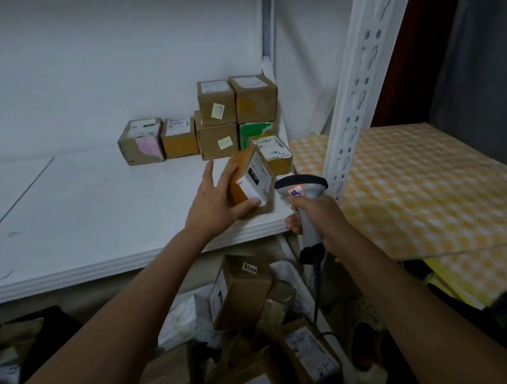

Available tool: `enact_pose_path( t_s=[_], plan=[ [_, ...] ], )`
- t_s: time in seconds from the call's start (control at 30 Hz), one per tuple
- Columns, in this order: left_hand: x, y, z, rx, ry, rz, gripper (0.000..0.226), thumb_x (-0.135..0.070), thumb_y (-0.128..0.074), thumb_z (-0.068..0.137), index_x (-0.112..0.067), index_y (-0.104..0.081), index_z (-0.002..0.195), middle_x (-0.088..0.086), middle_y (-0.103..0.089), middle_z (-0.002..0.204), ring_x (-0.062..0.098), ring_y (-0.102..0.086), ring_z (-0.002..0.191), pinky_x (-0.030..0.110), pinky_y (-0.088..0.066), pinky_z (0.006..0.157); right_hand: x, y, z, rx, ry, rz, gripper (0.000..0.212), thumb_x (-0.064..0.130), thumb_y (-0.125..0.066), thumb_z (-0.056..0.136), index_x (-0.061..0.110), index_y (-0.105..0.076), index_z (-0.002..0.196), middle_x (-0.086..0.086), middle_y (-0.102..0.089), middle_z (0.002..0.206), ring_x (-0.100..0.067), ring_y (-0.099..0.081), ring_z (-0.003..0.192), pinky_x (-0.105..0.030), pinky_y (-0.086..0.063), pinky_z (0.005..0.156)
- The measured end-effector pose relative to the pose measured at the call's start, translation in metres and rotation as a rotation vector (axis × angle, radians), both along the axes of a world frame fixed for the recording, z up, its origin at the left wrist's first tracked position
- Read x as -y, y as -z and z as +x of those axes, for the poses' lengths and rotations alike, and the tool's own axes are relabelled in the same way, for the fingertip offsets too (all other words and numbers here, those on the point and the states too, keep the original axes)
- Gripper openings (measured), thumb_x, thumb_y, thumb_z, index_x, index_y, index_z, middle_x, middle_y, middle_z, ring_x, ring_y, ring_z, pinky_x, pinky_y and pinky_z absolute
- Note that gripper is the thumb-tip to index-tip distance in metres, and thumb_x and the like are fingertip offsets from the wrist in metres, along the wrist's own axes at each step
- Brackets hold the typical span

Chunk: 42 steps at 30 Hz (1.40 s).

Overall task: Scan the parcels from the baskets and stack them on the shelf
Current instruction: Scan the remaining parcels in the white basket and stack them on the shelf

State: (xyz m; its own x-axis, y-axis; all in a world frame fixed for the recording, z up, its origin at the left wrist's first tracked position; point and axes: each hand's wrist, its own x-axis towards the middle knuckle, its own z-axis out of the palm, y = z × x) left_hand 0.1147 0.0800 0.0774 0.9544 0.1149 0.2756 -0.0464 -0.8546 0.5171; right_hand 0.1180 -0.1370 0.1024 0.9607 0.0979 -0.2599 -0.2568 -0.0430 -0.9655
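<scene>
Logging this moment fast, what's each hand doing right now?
Left hand: holds the tilted orange parcel on the shelf.
Right hand: grips the barcode scanner.

white shelf (98,213), cardboard parcels (217,125) stacked rear right

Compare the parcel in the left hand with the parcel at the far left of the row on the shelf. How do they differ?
The held parcel is tilted, gripped by the left hand; the far-left parcel sits flat on the shelf, untouched. The held parcel has an orange side; the far-left parcel has a pink patch on its front. The held parcel's white label faces the scanner; the far-left parcel's label faces up. Both are small, labelled cardboard boxes.
</scene>
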Motion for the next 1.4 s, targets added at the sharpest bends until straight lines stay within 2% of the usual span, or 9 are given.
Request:
enact_pose_path(
  t_s=[0.13, 0.27, 0.37, 0.47, 0.57, 0.77, 1.1, 1.27, 1.4],
  plan=[
    [0.009, -0.011, 0.009, -0.098, -0.148, -0.066, 0.085, -0.077, -0.046, 0.087, -0.022, -0.036, 0.151, 0.010, -0.005, 0.167, 0.035, -0.037, 0.143, 0.051, -0.040, 0.110, -0.007, 0.003, 0.008, -0.015, -0.015, -0.028, 0.025, 0.022, -0.065, 0.094, -0.002, -0.060, 0.089, -0.010, -0.066, 0.051, -0.017, -0.062, 0.044, -0.022, -0.053, 0.047],
    [-0.011, -0.010, 0.018, -0.124, -0.256, -0.263, 0.073, -0.062, -0.046, 0.096, -0.006, -0.048, 0.144, 0.018, -0.039, 0.152, 0.034, -0.045, 0.135, 0.044, -0.038, 0.109, -0.010, 0.005, 0.010, -0.032, -0.031, -0.040, 0.026, 0.024, -0.066, 0.093, 0.001, -0.059, 0.084, -0.011, -0.067, 0.053, -0.023, -0.062, 0.053, -0.025, -0.053, 0.050],
    [-0.023, -0.003, 0.012, -0.058, -0.216, -0.275, 0.073, -0.049, -0.056, 0.097, -0.012, -0.030, 0.155, 0.016, -0.019, 0.162, 0.034, -0.035, 0.143, 0.042, -0.032, 0.115, -0.008, 0.007, 0.011, -0.029, -0.031, -0.029, 0.025, 0.024, -0.066, 0.094, 0.002, -0.058, 0.085, -0.010, -0.067, 0.053, -0.022, -0.062, 0.053, -0.025, -0.053, 0.051],
    [-0.028, -0.002, 0.016, 0.020, 0.013, -0.121, 0.079, -0.042, -0.067, 0.093, -0.029, -0.022, 0.157, 0.011, 0.005, 0.166, 0.037, -0.033, 0.146, 0.050, -0.031, 0.119, -0.008, 0.008, 0.010, -0.042, -0.031, -0.035, 0.025, 0.025, -0.065, 0.094, 0.001, -0.059, 0.090, -0.009, -0.067, 0.054, -0.021, -0.063, 0.053, -0.025, -0.053, 0.051],
    [-0.032, 0.002, 0.027, -0.010, 0.093, 0.095, 0.068, -0.031, -0.069, 0.092, -0.031, -0.035, 0.152, 0.008, -0.009, 0.166, 0.035, -0.033, 0.145, 0.049, -0.034, 0.117, -0.008, 0.008, 0.009, -0.026, -0.037, -0.063, 0.027, 0.025, -0.065, 0.094, -0.001, -0.060, 0.097, -0.009, -0.067, 0.056, -0.020, -0.063, 0.052, -0.024, -0.053, 0.051],
    [-0.027, 0.001, 0.044, 0.081, -0.125, 0.205, 0.053, -0.031, -0.063, 0.097, -0.022, -0.045, 0.146, 0.013, -0.030, 0.152, 0.045, -0.058, 0.112, 0.050, -0.050, 0.092, -0.002, 0.011, 0.012, 0.036, -0.048, -0.129, 0.031, 0.024, -0.064, 0.095, -0.004, -0.062, 0.106, -0.006, -0.066, 0.051, -0.015, -0.060, 0.043, -0.019, -0.052, 0.045],
    [-0.017, -0.002, 0.124, 0.055, -0.094, 0.258, 0.049, -0.023, -0.057, 0.099, -0.021, -0.044, 0.147, 0.015, -0.033, 0.147, 0.044, -0.058, 0.111, 0.051, -0.053, 0.095, -0.003, 0.028, 0.043, 0.033, -0.091, -0.141, 0.034, 0.025, -0.064, 0.095, -0.006, -0.064, 0.108, -0.012, -0.067, 0.064, -0.019, -0.062, 0.049, -0.031, -0.055, 0.059],
    [-0.016, 0.003, 0.137, 0.051, -0.101, 0.216, 0.052, -0.027, -0.056, 0.098, -0.020, -0.040, 0.147, 0.014, -0.029, 0.151, 0.043, -0.056, 0.118, 0.051, -0.053, 0.096, -0.003, 0.035, 0.046, 0.036, -0.145, -0.154, 0.031, 0.025, -0.065, 0.095, -0.005, -0.065, 0.106, -0.013, -0.068, 0.066, -0.019, -0.063, 0.050, -0.027, -0.055, 0.053],
    [-0.017, 0.008, 0.109, 0.147, -0.092, 0.194, 0.059, -0.029, -0.060, 0.097, -0.021, -0.034, 0.150, 0.011, -0.022, 0.158, 0.037, -0.044, 0.136, 0.049, -0.051, 0.100, -0.001, 0.039, 0.035, 0.061, -0.141, -0.155, 0.031, 0.024, -0.065, 0.094, -0.006, -0.066, 0.101, -0.012, -0.068, 0.064, -0.018, -0.062, 0.048, -0.024, -0.052, 0.048]
  ],
)
